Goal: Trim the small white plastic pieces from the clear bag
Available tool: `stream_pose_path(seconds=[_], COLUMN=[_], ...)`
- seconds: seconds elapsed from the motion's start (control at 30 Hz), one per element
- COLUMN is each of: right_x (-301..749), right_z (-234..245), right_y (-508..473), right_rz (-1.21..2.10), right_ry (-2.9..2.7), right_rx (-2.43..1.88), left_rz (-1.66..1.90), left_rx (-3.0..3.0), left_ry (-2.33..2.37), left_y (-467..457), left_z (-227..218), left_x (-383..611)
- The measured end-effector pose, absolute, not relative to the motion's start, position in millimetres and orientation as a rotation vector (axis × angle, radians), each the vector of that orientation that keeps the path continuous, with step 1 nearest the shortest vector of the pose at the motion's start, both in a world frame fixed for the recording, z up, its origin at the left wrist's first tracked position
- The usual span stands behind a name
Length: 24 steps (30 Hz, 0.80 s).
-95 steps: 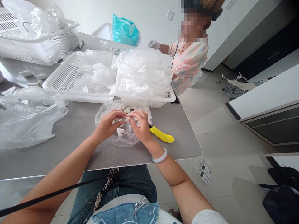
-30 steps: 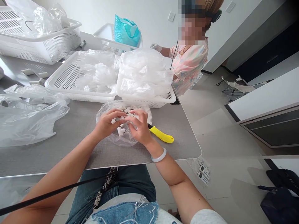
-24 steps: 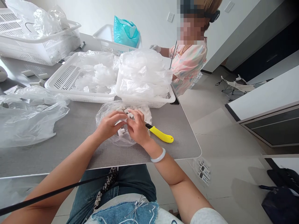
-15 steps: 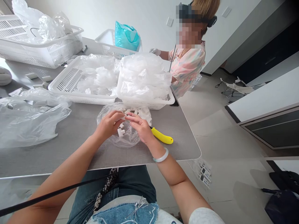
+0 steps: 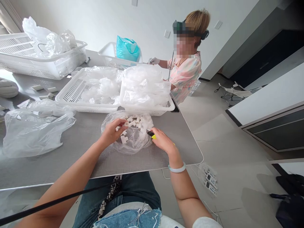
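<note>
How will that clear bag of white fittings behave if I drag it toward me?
The bag looks thin and crumpled, so probably floppy: it would likely bunch up rather than slide whole. The fittings inside look small and hollow, so probably light, and may roll about.

Packing workroom: white baskets (image 5: 62,100), plastic bags (image 5: 35,129)

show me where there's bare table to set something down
Bare table lies between the loose bag and the parts bag, along the near edge, and from the right hand to the corner. The back is crowded with baskets.
</note>
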State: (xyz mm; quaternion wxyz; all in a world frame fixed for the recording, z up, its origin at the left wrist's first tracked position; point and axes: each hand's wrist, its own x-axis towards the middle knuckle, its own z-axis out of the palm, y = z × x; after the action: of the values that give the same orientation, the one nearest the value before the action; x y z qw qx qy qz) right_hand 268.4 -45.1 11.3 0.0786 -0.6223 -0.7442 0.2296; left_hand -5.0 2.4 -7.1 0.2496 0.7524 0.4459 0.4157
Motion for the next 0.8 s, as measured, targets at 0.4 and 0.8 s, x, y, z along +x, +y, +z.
stream_pose_path(seconds=[0.4, 0.8], right_x=[225, 208], right_z=[58, 36], right_y=[-24, -25], right_rz=[0.506, 0.392], right_ry=[-2.294, -2.297], right_rx=[-1.267, -1.206], left_rz=[1.153, 1.229], left_rx=[1.922, 1.890], left_ry=[1.227, 1.177], left_y=[-1, -5], left_z=[-5, -3], left_x=[-7, -6])
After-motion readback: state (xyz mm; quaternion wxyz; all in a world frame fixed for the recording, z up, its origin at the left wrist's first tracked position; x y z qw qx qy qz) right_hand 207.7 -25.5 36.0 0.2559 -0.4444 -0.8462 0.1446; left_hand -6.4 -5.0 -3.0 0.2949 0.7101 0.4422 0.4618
